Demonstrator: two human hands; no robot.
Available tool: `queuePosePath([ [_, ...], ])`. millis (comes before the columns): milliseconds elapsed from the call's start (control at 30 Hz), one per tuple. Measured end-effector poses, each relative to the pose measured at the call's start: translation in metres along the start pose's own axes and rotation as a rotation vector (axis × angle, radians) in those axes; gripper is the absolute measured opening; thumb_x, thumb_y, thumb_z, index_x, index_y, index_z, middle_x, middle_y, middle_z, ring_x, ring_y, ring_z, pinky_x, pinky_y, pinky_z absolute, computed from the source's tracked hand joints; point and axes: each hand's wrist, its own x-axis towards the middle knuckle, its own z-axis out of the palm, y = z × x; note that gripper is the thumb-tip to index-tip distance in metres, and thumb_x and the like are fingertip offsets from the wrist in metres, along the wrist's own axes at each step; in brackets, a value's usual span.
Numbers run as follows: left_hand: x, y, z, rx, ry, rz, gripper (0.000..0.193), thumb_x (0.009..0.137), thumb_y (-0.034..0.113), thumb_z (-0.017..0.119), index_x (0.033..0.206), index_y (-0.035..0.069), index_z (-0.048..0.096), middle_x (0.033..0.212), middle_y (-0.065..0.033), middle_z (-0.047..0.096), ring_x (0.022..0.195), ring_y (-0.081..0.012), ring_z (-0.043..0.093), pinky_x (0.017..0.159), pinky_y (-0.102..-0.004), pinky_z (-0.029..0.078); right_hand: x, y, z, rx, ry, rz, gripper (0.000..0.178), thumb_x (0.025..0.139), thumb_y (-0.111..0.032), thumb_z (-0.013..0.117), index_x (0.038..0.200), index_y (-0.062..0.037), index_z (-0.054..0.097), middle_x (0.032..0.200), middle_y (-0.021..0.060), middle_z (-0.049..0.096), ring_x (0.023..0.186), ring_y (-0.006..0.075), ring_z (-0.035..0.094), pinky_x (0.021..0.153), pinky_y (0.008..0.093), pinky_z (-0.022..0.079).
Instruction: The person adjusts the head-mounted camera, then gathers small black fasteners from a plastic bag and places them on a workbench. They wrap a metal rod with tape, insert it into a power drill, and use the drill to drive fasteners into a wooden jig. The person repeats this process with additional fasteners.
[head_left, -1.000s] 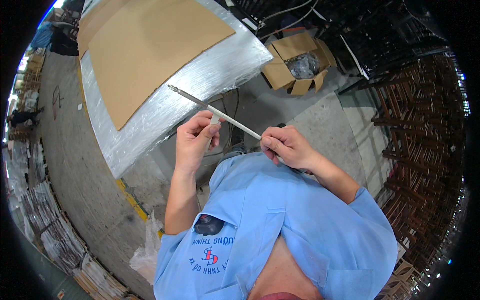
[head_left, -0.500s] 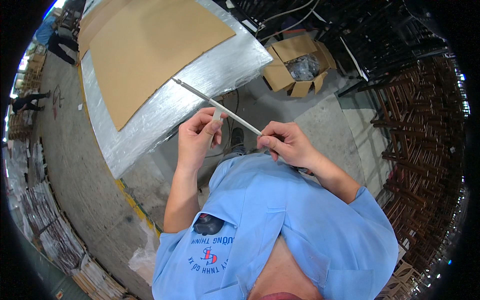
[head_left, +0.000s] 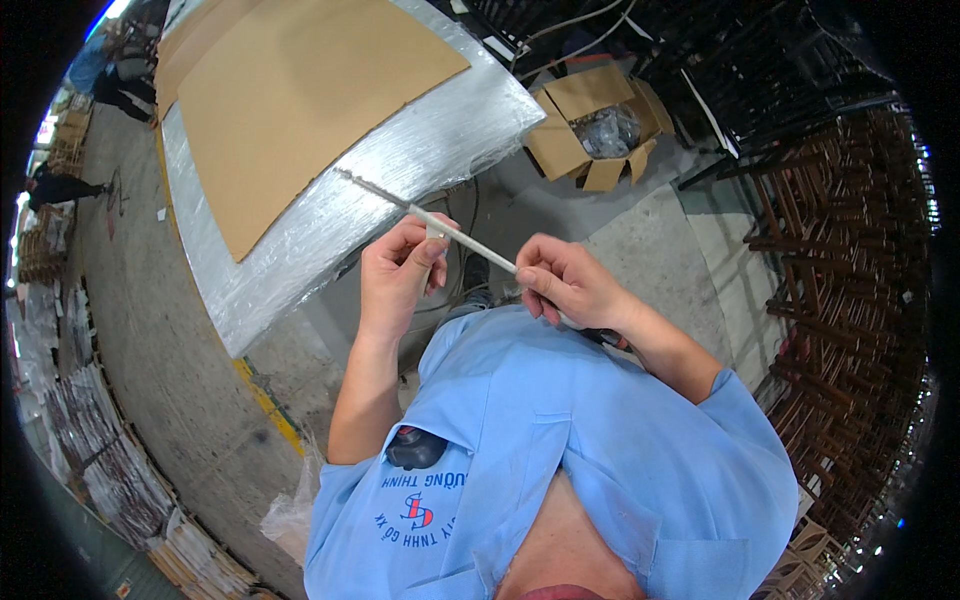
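Note:
A long thin grey rod (head_left: pixel 475 243) slants from upper left to lower right in front of my body, its far part darker and thinner. My right hand (head_left: pixel 572 287) is closed around the rod's lower right end. My left hand (head_left: pixel 398 275) is pinched on a small whitish strip (head_left: pixel 435 231), right at the middle of the rod; the strip's lower part is hidden by the fingers. Beyond my hands, the rod's dark tip reaches over a table or stack wrapped in silvery film (head_left: pixel 290 255), without my being able to tell if it touches.
Brown cardboard sheets (head_left: pixel 300 100) lie on the wrapped surface. An open cardboard box (head_left: pixel 560 150) with clear plastic inside stands on the floor beyond my right hand. Stacked brown wooden frames (head_left: pixel 840 270) line the right side. Two people are far off at the left.
The rod has shifted, its tip now slightly lower and further left. Both hands stay closed in nearly the same places. In the distance, a person at the left has changed posture.

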Motion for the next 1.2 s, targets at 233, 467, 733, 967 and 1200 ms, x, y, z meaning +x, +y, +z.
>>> queuePosePath([
  [233, 0.001, 0.002, 0.006, 0.006, 0.002, 0.030, 0.014, 0.098, 0.012, 0.071, 0.092, 0.000, 0.068, 0.119, -0.0123, 0.070, 0.062, -0.0087, 0.060, 0.049, -0.0218, 0.043, -0.001, 0.003, -0.002, 0.010, 0.036, -0.009, 0.019, 0.106, -0.017, 0.060, 0.092, -0.0028, 0.057, 0.072, 0.0029, 0.064, 0.055, 0.0074, 0.059, 0.051, 0.0224, 0.046],
  [467, 0.005, 0.008, 0.013, -0.007, -0.035, 0.032, 0.015, 0.097, 0.012, 0.072, 0.093, -0.001, 0.068, 0.118, -0.0121, 0.070, 0.062, -0.0080, 0.060, 0.049, -0.0214, 0.043, 0.001, 0.010, -0.005, -0.038, -0.018, -0.065, 0.029, 0.108, -0.022, 0.054, 0.088, -0.0029, 0.060, 0.071, 0.0021, 0.065, 0.054, 0.0073, 0.058, 0.051, 0.0246, 0.046],
  [733, 0.004, 0.009, 0.015, 0.050, -0.019, 0.025, 0.017, 0.099, 0.015, 0.066, 0.105, -0.001, 0.070, 0.093, -0.0062, 0.067, 0.060, -0.0074, 0.057, 0.049, -0.0214, 0.039, 0.000, 0.005, 0.000, 0.138, 0.062, 0.015, 0.013, 0.101, -0.013, 0.065, 0.096, -0.0022, 0.061, 0.069, 0.0021, 0.064, 0.052, 0.0067, 0.055, 0.048, 0.0232, 0.042],
  [967, 0.005, 0.010, 0.014, -0.009, -0.044, 0.008, 0.013, 0.098, 0.012, 0.071, 0.093, 0.000, 0.068, 0.118, -0.0124, 0.070, 0.062, -0.0076, 0.060, 0.050, -0.0210, 0.044, 0.002, 0.007, -0.002, -0.043, 0.003, -0.038, 0.030, 0.106, -0.024, 0.057, 0.086, -0.0042, 0.067, 0.067, 0.0001, 0.066, 0.051, 0.0074, 0.057, 0.048, 0.0248, 0.043],
  [1200, 0.006, 0.009, 0.016, -0.007, -0.069, 0.005, 0.019, 0.097, 0.017, 0.074, 0.103, -0.001, 0.071, 0.113, -0.0081, 0.071, 0.061, -0.0064, 0.059, 0.049, -0.0207, 0.041, 0.003, 0.008, -0.005, -0.045, -0.050, -0.060, 0.032, 0.107, -0.026, 0.055, 0.085, -0.0047, 0.065, 0.069, 0.0014, 0.067, 0.051, 0.0075, 0.057, 0.049, 0.0249, 0.043],
])
